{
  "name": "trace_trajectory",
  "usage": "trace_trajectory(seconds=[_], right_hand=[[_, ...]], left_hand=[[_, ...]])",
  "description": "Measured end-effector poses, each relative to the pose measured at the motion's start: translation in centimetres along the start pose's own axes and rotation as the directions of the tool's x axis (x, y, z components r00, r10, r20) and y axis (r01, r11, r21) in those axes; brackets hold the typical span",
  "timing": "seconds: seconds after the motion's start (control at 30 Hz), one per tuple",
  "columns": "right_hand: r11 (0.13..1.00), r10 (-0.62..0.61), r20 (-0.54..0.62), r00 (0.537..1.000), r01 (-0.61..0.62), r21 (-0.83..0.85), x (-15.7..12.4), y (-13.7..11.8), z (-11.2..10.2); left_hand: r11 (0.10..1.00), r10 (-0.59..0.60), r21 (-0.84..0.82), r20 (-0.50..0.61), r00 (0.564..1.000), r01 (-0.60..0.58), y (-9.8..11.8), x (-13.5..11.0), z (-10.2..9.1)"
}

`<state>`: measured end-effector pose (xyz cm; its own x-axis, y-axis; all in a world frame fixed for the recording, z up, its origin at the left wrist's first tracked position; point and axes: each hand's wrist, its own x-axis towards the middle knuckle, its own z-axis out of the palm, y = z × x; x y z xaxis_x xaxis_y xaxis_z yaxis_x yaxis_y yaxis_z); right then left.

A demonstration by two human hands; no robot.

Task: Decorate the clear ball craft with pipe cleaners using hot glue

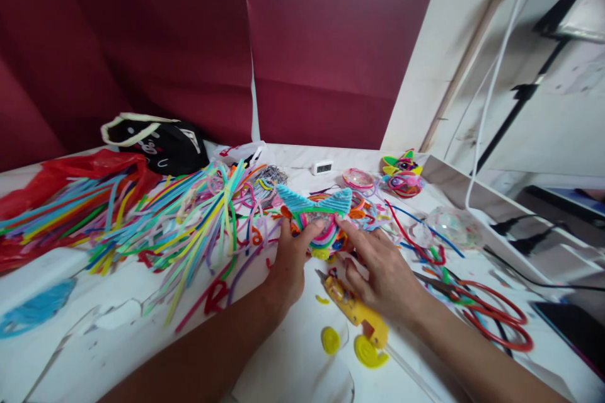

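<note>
**White Surface [94, 346], Crowded With Colour**

We have loose pipe cleaners [203, 214] heaped left of centre and red-handled scissors [460, 293] at right. Our left hand [289, 261] holds the blue-eared piece [312, 206] mid-surface, thumb on its front; our right hand [385, 267] touches its side with the index finger, though we cannot tell whether it grips. Nearer us lie a yellow glue gun [354, 308] and two yellow coils [331, 340].

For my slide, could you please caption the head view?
Left hand and right hand touch a fuzzy craft, glue gun nearby.
</note>
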<state>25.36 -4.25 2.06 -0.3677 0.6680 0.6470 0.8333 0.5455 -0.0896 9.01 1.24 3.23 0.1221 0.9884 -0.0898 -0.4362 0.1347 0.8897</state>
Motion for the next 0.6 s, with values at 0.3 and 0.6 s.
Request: trace_trajectory(seconds=[0.3, 0.6], right_hand=[[1.000, -0.012, -0.023, 1.000, 0.013, 0.016, 0.10, 0.06, -0.10], [0.999, 0.001, -0.035, 0.999, 0.000, 0.032, 0.29, 0.06, -0.45]], left_hand=[[1.000, 0.020, -0.004, 0.038, 0.999, -0.020, -0.31, 0.22, -0.24], [1.000, 0.025, 0.007, 0.080, 0.997, -0.026, -0.42, 0.40, -0.46]])
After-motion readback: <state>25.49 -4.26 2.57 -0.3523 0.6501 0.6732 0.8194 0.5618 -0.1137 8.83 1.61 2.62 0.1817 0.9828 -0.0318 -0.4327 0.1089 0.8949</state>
